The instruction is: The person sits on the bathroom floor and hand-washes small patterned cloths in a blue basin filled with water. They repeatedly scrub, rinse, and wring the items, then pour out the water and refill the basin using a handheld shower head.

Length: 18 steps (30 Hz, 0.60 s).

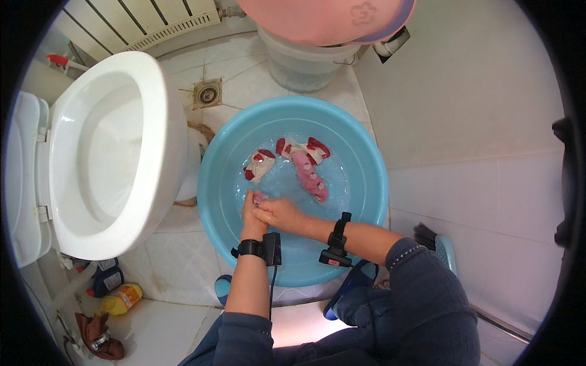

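My left hand (251, 216) and my right hand (284, 216) meet low over the near left part of a round blue plastic basin (366, 132). Both grip a bunched pink sock (259, 196), mostly hidden by the fingers. Shallow water lies in the basin. Another pink sock (309, 176) with small white patterns lies in the water to the right. Its upper end overlaps a cream-and-red sock (316, 148). A second cream-and-red sock (259, 165) rests crumpled just beyond my left hand. Black straps with small devices circle both wrists.
Left of the basin stands a white toilet (158, 183) with its lid up. Behind are a floor drain (208, 94) and a clear bucket (302, 68) under a pink basin (320, 18). Bottles, including a yellow one (120, 298), lie lower left. A brush (426, 235) stands by the right wall.
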Each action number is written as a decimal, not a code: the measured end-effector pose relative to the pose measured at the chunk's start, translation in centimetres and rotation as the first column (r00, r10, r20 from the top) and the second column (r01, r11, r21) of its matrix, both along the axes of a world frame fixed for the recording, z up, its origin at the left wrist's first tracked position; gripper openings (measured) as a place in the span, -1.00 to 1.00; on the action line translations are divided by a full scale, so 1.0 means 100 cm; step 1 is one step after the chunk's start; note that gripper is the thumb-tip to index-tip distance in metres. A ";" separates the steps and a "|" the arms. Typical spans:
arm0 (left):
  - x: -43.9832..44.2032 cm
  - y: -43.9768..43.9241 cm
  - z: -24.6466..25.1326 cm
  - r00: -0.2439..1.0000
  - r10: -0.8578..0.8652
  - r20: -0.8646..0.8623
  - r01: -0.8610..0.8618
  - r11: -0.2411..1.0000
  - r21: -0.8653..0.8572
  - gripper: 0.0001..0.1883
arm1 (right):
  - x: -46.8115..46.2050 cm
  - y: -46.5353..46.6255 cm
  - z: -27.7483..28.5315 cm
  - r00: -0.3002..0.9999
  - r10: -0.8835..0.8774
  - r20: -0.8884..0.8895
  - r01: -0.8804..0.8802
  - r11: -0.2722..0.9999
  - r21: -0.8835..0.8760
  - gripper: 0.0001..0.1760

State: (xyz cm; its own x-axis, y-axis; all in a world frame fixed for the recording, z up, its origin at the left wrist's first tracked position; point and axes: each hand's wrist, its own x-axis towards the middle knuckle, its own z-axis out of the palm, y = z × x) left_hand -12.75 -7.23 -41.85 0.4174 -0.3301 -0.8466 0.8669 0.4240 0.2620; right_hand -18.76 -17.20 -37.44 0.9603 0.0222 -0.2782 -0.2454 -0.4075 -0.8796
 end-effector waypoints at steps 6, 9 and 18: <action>-0.030 -0.034 0.039 0.989 -0.140 -0.043 0.145 0.976 0.164 -0.72 | 0.007 -0.010 0.002 0.961 -0.273 0.037 0.273 0.923 -0.270 -0.63; -0.023 -0.034 0.054 0.998 -0.035 -0.060 0.048 0.970 0.239 -0.74 | -0.008 -0.002 0.002 0.993 0.022 0.117 0.031 0.903 -0.429 -0.60; -0.023 -0.020 0.045 0.997 -0.042 0.061 0.024 0.963 0.269 -0.80 | 0.018 -0.046 -0.038 0.974 -0.215 0.072 0.227 0.932 -0.282 -0.72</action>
